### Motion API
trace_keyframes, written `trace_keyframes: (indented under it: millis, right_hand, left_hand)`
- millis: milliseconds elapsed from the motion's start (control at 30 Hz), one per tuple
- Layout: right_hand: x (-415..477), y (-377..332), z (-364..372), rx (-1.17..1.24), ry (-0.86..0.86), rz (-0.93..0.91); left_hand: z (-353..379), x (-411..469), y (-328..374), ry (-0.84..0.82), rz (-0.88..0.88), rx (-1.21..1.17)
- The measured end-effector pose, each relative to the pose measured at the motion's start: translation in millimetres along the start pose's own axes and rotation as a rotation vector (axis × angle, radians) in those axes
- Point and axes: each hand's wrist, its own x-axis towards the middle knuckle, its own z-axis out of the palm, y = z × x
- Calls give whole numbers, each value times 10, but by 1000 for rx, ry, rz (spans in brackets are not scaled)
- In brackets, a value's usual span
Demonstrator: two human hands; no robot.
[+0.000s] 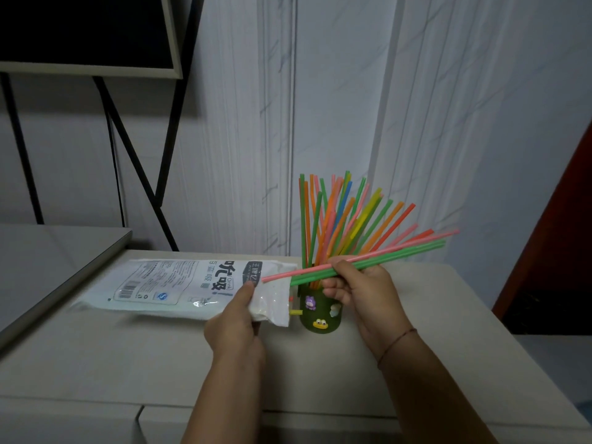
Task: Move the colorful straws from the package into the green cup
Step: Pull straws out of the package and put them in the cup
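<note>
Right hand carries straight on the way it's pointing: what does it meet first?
Probably the green cup, full of standing straws, directly beyond the right hand, though depth is unclear.

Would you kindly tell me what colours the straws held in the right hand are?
The held straws are pink and green; head view.

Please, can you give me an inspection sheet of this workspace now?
Surface: pale table.
Job's things: white package lies flat, mouth toward green cup; many straws stand fanned in it.
Clutter: grey flat slab at left, perhaps a laptop.
Hands: left hand holds the package mouth; right hand grips pink and green straws above the cup.
Cables: one thin dark cord, apparently, beside the black stand.
Surroundings: white wall, dark panel, reddish door at right.
</note>
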Motion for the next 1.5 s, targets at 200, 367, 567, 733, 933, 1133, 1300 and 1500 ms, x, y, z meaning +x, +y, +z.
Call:
trace_keyframes:
  millis: [200,367,567,733,933,1133,1300,1500]
  right_hand:
    - [72,-118,-230,62,97,-32]
    - [136,-143,-420,38,175,-72]
    - [174,-153,-540,-45,253,-102]
    - [197,-134,-544,-191,274,-140]
    - [243,56,-283,-494,142,-83]
    - [254,107,-212,-641,114,-115]
    - [204,-4,-306,-448,164,-172]
    - [232,17,-284,-677,234,-246]
  left_hand:
    - [-96,146,158,112,37,-114]
    - [-124,193,181,127,21,-109]
    - [-105,182,139,131,-4,-101]
    - [-86,156,117,116,-8,-102]
    - [-51,104,62,48,-35,-79]
    - [-51,90,57,27,-46,-67]
    - [-48,98,77,30,-44,-77]
    - [-42,62,54,26,-54,-69]
